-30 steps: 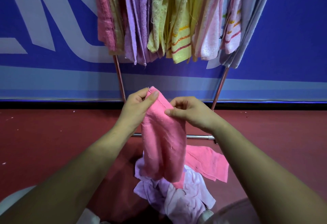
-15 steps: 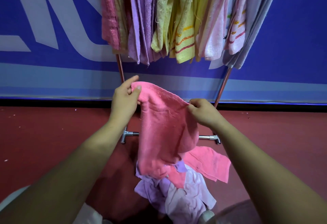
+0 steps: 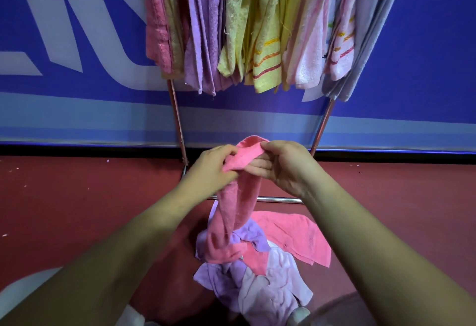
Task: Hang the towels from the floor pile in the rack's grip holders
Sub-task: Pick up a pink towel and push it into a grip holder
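A pink towel [image 3: 235,204] hangs bunched into a narrow strip from both hands, in front of the rack's legs. My left hand [image 3: 211,168] grips its top edge from the left. My right hand [image 3: 286,164] pinches the same top fold from the right, fingers touching the left hand's. The towel's lower end reaches the floor pile [image 3: 257,276] of pink and lilac towels. Several towels [image 3: 257,29] in pink, lilac, yellow and grey-blue hang from the rack above; its grip holders are out of frame.
The rack's two copper-coloured legs [image 3: 177,124] slant down to a chrome base bar [image 3: 280,199] on the red floor. A blue wall with white lettering [image 3: 64,29] stands right behind the rack. My knees show at the bottom corners.
My hands, spread apart half a second ago with the towel stretched wide, have come together. The towel has been gathered into a narrow bunch.
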Motion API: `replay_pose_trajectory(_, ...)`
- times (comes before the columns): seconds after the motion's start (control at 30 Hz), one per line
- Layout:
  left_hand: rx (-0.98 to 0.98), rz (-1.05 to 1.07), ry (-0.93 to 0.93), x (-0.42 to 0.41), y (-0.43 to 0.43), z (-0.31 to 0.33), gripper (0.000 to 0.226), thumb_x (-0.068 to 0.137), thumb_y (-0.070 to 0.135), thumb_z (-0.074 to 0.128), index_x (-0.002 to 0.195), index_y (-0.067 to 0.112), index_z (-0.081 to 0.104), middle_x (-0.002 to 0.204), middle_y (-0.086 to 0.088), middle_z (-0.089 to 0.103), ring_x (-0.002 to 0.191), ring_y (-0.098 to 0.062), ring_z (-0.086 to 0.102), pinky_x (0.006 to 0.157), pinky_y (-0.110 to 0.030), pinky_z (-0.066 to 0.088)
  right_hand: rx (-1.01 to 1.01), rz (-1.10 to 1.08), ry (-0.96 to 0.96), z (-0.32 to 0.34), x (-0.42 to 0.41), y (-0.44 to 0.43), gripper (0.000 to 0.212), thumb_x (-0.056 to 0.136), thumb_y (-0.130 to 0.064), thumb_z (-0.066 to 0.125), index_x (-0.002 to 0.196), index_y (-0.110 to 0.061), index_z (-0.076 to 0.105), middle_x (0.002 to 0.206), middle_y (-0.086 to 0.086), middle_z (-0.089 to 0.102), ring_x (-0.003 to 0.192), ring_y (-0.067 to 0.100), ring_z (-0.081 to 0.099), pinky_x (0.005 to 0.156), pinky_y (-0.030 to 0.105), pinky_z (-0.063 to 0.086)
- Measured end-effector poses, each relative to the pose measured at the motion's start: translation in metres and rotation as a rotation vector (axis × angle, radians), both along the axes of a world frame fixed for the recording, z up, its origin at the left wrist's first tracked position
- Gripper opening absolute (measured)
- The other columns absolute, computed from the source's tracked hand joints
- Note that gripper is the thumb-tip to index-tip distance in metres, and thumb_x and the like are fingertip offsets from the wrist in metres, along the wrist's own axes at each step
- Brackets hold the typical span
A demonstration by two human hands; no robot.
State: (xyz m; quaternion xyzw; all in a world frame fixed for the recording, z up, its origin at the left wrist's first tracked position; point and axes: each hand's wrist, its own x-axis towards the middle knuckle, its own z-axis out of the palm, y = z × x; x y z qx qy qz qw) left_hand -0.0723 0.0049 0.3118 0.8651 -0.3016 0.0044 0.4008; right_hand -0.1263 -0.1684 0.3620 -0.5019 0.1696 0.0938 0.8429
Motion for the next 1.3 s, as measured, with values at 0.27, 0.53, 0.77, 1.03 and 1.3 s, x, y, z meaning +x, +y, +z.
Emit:
replay_pose_trajectory(0.27, -0.385, 0.069, 0.430, 0.008, 0.002, 0.010, 0.013, 0.074, 0.019, 0.082, 0.079, 0.019, 0.070, 0.068, -0.003, 0.062, 0.067, -0.014, 0.051, 0.064, -0.030, 0.037, -0.491, -0.032, -0.297, -0.004, -0.002, -0.012, 0.035, 0.097, 0.009, 0.042, 0.122, -0.010, 0.055, 0.067, 0.014, 0.070, 0.058, 0.025, 0.069, 0.058, 0.030, 0.059)
replay_pose_trajectory(0.53, -0.175, 0.042, 0.293, 0.015, 0.012, 0.012, 0.011, 0.087, 0.014, 0.071, 0.086, 0.024, 0.076, 0.078, 0.002, 0.073, 0.070, -0.006, 0.059, 0.072, -0.027, 0.047, -1.184, 0.217, -0.415, -0.013, -0.001, -0.026, 0.017, 0.088, -0.028, 0.075, 0.078, -0.015, 0.071, 0.075, 0.005, 0.073, 0.070, 0.024, 0.065, 0.073, 0.040, 0.053)
replay_pose_trajectory(0.77, -0.029, 0.035, 0.140, 0.015, 0.019, 0.007, 0.018, 0.078, 0.012, 0.069, 0.090, 0.025, 0.065, 0.079, 0.000, 0.071, 0.070, -0.019, 0.065, 0.078, -0.037, 0.057, -1.234, 0.149, -0.381, -0.019, 0.003, -0.035, 0.027, 0.092, -0.030, 0.070, 0.072, -0.013, 0.068, 0.081, 0.000, 0.066, 0.079, 0.016, 0.058, 0.076, 0.031, 0.047)
replay_pose_trajectory(1.03, -0.358, 0.082, 0.371, 0.018, 0.010, 0.013, 0.016, 0.088, 0.041, 0.067, 0.087, 0.027, 0.074, 0.080, -0.008, 0.065, 0.076, -0.015, 0.050, 0.076, -0.034, 0.038, -0.946, 0.006, -0.350, -0.009, 0.002, -0.039, 0.029, 0.097, -0.023, 0.064, 0.075, -0.004, 0.063, 0.068, 0.012, 0.065, 0.061, 0.013, 0.053, 0.060, 0.026, 0.042)
replay_pose_trajectory(1.3, -0.293, -0.125, 0.476, 0.017, 0.013, 0.012, 0.035, 0.070, 0.015, 0.085, 0.097, 0.021, 0.064, 0.090, 0.007, 0.069, 0.088, -0.009, 0.063, 0.088, -0.028, 0.052, -0.943, -0.070, -0.262, -0.016, 0.007, -0.042, 0.031, 0.096, -0.024, 0.065, 0.067, -0.016, 0.057, 0.055, -0.007, 0.044, 0.049, 0.006, 0.038, 0.050, 0.022, 0.034)
